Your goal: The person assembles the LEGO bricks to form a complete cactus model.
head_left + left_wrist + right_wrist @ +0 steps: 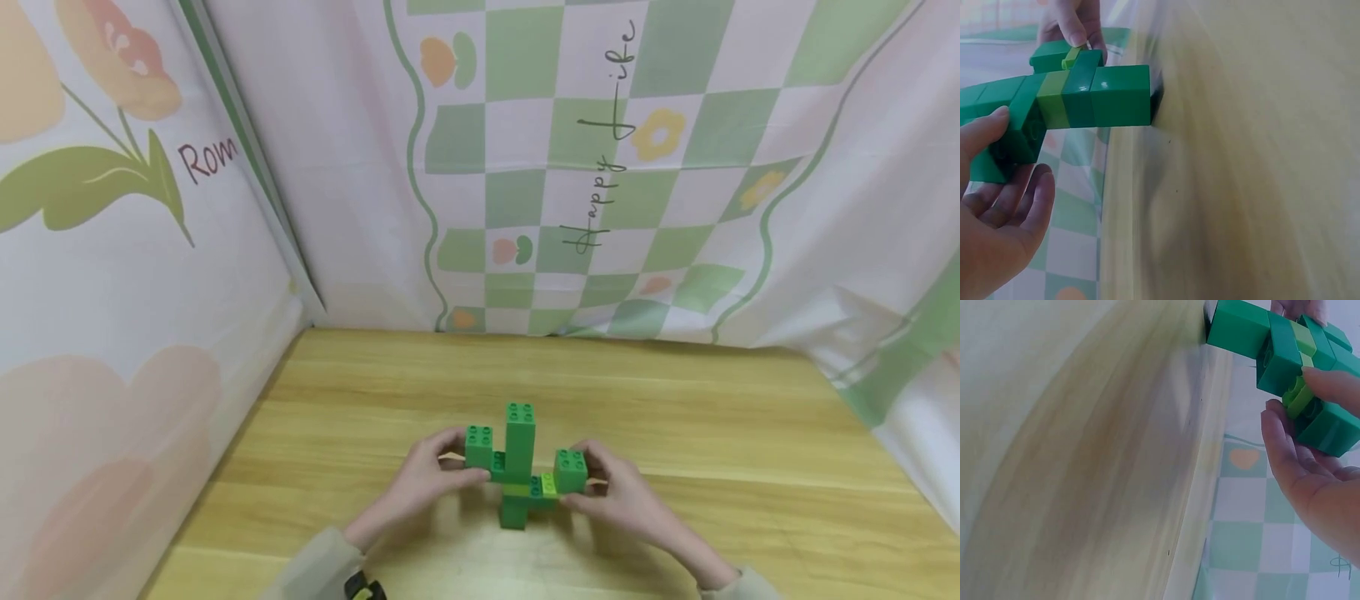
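A cactus-shaped structure of green toy building bricks [519,450] stands upright on the table, with a tall column and a side arm at each side. My left hand [429,482] holds the left arm, thumb in front and fingers behind its raised end brick [479,450]. On the other side, my right hand [624,493] grips the right arm at its end brick [571,473], next to a lime-green brick [548,485]. A lime-green layer [1054,100] also shows in the column in the left wrist view. The fingers behind the bricks are partly hidden in the head view.
The wooden table [390,383] spreads around the structure. A checkered cloth [525,200] hangs behind the table's far edge, and a flowered cloth [97,308] hangs at the left. A dark band [364,587] shows at the left wrist.
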### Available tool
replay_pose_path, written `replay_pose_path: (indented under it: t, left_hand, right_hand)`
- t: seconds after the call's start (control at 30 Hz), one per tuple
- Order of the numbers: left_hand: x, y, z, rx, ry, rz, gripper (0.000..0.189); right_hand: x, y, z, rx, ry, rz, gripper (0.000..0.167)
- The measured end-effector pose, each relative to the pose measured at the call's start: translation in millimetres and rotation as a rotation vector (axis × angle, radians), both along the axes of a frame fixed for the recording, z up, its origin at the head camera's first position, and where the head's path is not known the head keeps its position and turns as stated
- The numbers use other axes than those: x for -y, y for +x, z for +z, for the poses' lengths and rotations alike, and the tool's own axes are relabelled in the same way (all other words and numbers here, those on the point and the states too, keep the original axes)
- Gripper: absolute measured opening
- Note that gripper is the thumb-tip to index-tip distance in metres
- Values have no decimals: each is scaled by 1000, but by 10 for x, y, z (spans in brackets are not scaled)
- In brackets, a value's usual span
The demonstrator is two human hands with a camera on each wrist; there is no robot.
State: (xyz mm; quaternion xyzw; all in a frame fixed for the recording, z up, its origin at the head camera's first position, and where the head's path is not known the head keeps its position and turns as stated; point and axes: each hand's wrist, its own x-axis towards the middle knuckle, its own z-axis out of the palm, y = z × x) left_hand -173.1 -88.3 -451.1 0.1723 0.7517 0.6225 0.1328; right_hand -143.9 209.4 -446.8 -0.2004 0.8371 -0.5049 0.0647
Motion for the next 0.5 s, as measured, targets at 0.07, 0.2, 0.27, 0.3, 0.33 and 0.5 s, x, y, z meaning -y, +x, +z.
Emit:
replay_pose_path:
  t: [0.07,0.2,0.27,0.3,0.33,0.5]
  left_hand:
    - [-9,-41,-16,-6,1,3,47]
    - [-20,-116,-35,-26,-29,16,50]
    - [-23,-144,-38,-31,-48,22,52]
    - [-25,-158,-39,-30,-54,23,52]
    - [-28,-169,-39,-27,-59,25,52]
    - [-40,-223,-48,-17,-81,29,52]
  right_hand:
    - [-7,-18,1,9,0,-7,51]
    - [-16,-50,9,30,-3,-11,53]
    - [-21,-63,11,46,-7,-12,54]
    - [-24,-72,11,54,-8,-10,54]
    - [-28,-83,9,63,-9,-10,54]
    - [-54,-129,-17,114,-13,-26,56]
